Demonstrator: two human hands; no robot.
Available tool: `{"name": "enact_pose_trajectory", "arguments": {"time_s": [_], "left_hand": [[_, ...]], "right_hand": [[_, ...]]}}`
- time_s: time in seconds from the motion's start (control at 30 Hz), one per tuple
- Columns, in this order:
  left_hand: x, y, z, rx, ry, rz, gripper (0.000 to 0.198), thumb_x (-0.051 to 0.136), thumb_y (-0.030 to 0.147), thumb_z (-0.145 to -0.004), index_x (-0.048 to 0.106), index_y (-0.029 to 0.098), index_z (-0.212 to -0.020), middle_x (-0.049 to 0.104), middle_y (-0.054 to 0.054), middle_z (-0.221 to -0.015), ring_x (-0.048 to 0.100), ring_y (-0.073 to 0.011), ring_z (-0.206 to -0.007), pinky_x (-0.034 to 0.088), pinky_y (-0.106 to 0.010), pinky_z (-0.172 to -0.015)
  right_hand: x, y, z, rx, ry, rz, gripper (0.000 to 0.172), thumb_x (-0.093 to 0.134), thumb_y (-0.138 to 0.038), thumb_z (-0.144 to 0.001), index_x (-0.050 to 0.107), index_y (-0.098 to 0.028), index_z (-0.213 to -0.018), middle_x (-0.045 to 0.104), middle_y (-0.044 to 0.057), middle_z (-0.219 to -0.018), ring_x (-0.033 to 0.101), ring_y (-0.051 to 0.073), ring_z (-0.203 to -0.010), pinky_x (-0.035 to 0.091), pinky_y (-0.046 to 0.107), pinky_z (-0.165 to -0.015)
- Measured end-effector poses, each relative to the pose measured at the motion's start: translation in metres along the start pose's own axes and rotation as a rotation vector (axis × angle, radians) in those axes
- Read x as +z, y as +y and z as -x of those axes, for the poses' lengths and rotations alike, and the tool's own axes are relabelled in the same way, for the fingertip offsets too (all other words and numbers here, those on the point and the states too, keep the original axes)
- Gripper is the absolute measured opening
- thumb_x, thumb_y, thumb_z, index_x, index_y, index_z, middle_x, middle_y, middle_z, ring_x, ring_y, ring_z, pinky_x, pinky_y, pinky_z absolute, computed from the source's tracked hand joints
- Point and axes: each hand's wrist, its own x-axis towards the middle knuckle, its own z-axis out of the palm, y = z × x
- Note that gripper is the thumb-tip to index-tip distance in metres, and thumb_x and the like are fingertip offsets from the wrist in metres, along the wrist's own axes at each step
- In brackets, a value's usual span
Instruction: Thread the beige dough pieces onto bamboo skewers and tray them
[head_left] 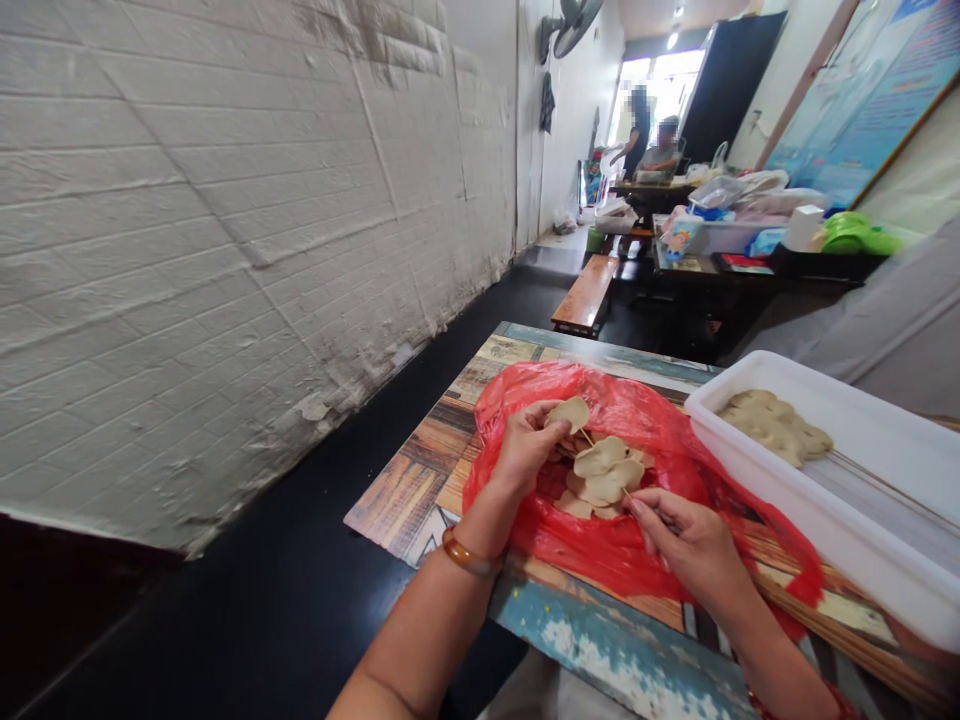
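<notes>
Between the thumb and fingers of my left hand (527,445) is a flat, round, beige slice (571,413), close to the tip of a thin skewer (587,437). My right hand (686,545) pinches the lower part of that skewer. Several similar slices are threaded (611,472) along it between my hands. Beneath them, loose slices (574,503) lie in an open red plastic bag (622,400); my left hand hides some of the pile. Whether the skewer has pierced the slice in my left hand is hard to see.
A white plastic tub (885,415) at the right holds skewered slices (772,425). Thin sticks (840,640) lie along the table's (420,490) near right side. Beyond are a wooden bench (589,290), a cluttered table (697,262) and two people. A white wall (247,230) runs along the left.
</notes>
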Motion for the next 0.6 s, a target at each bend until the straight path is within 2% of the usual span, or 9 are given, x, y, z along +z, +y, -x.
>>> {"name": "enact_pose_trajectory", "arguments": {"time_s": [0.2, 0.37, 0.47, 0.6], "left_hand": [[0.0002, 0.0001, 0.0006, 0.029, 0.030, 0.003, 0.033, 0.074, 0.026, -0.061, 0.067, 0.015, -0.091, 0.068, -0.002, -0.073, 0.061, -0.0130, -0.058, 0.047, -0.023, -0.056], [0.0011, -0.0001, 0.0018, 0.084, 0.011, -0.063, 0.026, 0.071, 0.027, -0.064, 0.067, 0.016, -0.087, 0.067, -0.002, -0.073, 0.060, -0.0129, -0.061, 0.046, -0.023, -0.058], [0.0013, -0.0006, 0.0014, 0.095, 0.013, -0.152, 0.019, 0.069, 0.027, -0.066, 0.068, 0.018, -0.083, 0.067, -0.002, -0.071, 0.060, -0.0151, -0.063, 0.045, -0.023, -0.057], [0.0016, 0.0002, 0.0011, 0.113, 0.046, -0.180, 0.018, 0.072, 0.023, -0.062, 0.070, 0.018, -0.080, 0.068, -0.004, -0.069, 0.061, -0.0195, -0.069, 0.045, -0.025, -0.058]], "right_hand": [[-0.0002, 0.0002, -0.0008, -0.028, -0.001, 0.065, 0.034, 0.046, -0.046, -0.088, 0.067, -0.019, -0.081, 0.053, -0.004, -0.046, 0.051, 0.012, -0.040, 0.039, 0.022, -0.043], [0.0003, 0.0014, -0.0016, -0.075, 0.027, 0.107, 0.033, 0.047, -0.043, -0.088, 0.067, -0.019, -0.079, 0.055, -0.003, -0.048, 0.054, 0.014, -0.044, 0.041, 0.023, -0.048], [0.0000, 0.0021, -0.0019, -0.095, 0.042, 0.130, 0.032, 0.047, -0.042, -0.088, 0.067, -0.019, -0.079, 0.057, -0.002, -0.050, 0.055, 0.015, -0.047, 0.041, 0.023, -0.049], [-0.0003, 0.0031, -0.0036, -0.108, 0.039, 0.150, 0.031, 0.046, -0.040, -0.089, 0.067, -0.020, -0.079, 0.058, -0.002, -0.051, 0.055, 0.014, -0.048, 0.041, 0.023, -0.050]]}}
